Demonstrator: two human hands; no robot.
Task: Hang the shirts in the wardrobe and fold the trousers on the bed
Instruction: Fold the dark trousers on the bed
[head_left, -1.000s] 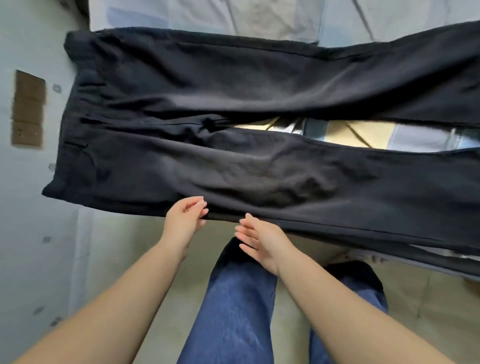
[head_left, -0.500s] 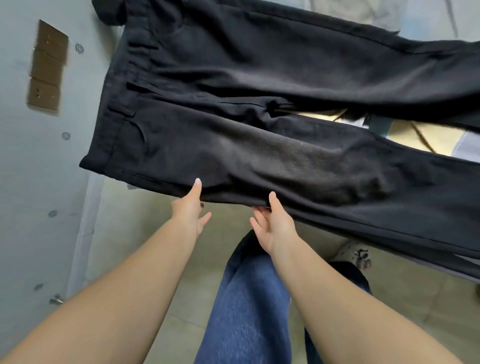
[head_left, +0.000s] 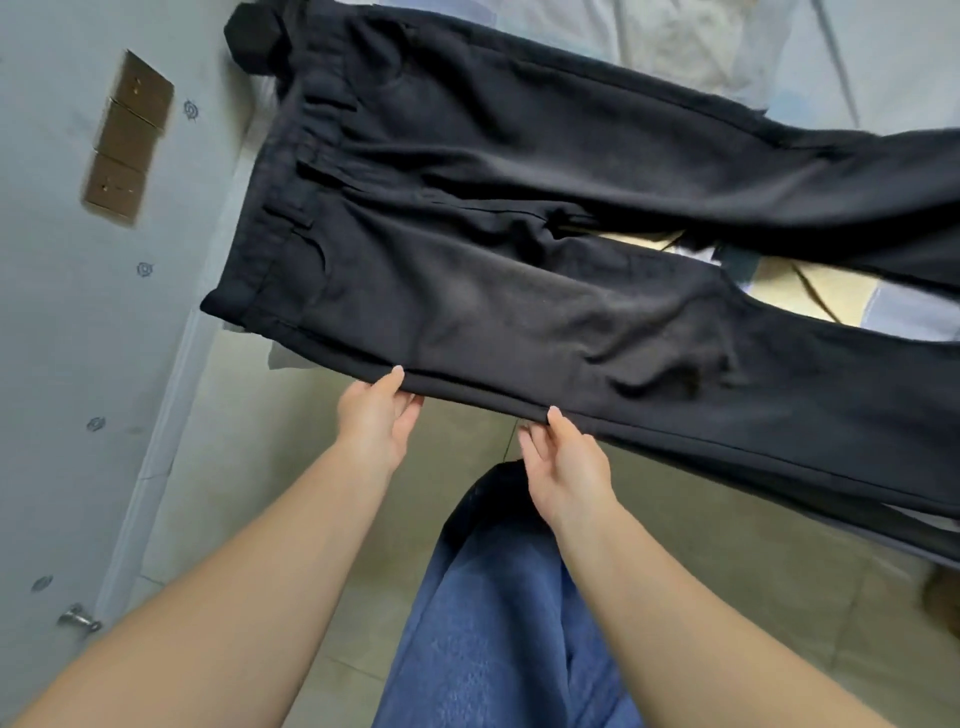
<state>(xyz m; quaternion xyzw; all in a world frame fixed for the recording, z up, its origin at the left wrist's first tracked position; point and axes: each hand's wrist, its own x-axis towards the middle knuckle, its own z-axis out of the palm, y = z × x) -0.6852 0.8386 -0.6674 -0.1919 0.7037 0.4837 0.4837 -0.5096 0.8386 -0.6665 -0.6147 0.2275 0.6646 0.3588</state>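
Note:
Black trousers (head_left: 519, 291) lie spread flat on the bed (head_left: 810, 296), waistband to the left and both legs running off to the right, with the near leg hanging over the bed's front edge. My left hand (head_left: 376, 415) pinches the near side seam just below the hip, thumb on top and fingers going under the cloth. A little to the right, my right hand (head_left: 563, 462) has its thumb on the same seam and its fingers beneath it.
A pale wall (head_left: 78, 364) with a brown switch plate (head_left: 130, 140) stands close on the left, beside the waistband. Tiled floor (head_left: 249, 467) lies between wall and bed. My blue-jeaned leg (head_left: 498, 597) is directly below my hands. Light bedding (head_left: 675, 41) shows beyond the trousers.
Both hands moved up from just below the trousers to the near seam and took hold of it. The view shifted, so the trousers now appear tilted and further right.

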